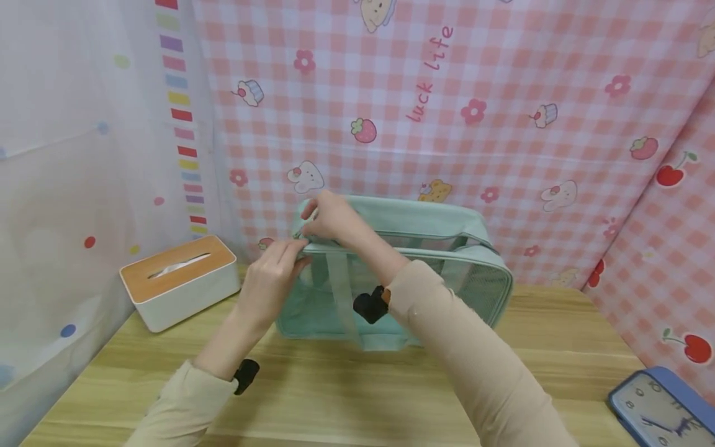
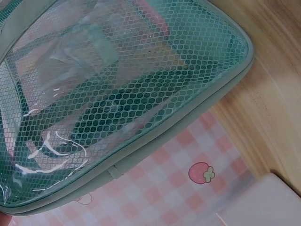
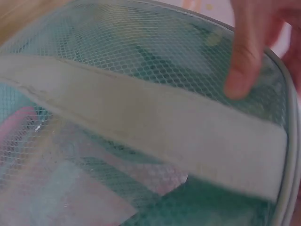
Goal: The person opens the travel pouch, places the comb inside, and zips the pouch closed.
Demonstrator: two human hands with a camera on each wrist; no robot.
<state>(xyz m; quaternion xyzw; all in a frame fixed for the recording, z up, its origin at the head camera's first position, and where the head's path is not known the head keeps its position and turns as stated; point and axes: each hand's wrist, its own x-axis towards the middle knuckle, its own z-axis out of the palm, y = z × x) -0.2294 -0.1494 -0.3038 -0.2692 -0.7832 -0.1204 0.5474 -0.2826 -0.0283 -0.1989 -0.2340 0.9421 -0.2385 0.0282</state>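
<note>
A mint-green mesh bag (image 1: 318, 301) with pale straps stands on the table, its zipped top partly open towards the right end. My left hand (image 1: 270, 279) grips the bag's top left corner. In the right wrist view the thumb (image 3: 242, 70) of that hand lies over the mesh front. Right beside it, my right hand (image 1: 335, 217) reaches across the top with bent fingers, pinching at the zipper by the same corner; the fingers hide the pull. Through the mesh in the left wrist view, pink and clear plastic items (image 2: 66, 61) show inside, their kind unclear.
A white tissue box (image 1: 184, 298) with a wooden lid stands left of the bag. At the front right lies a blue clock (image 1: 659, 410). A pink checked cloth (image 1: 391, 161) hangs behind the wooden table (image 1: 335, 397).
</note>
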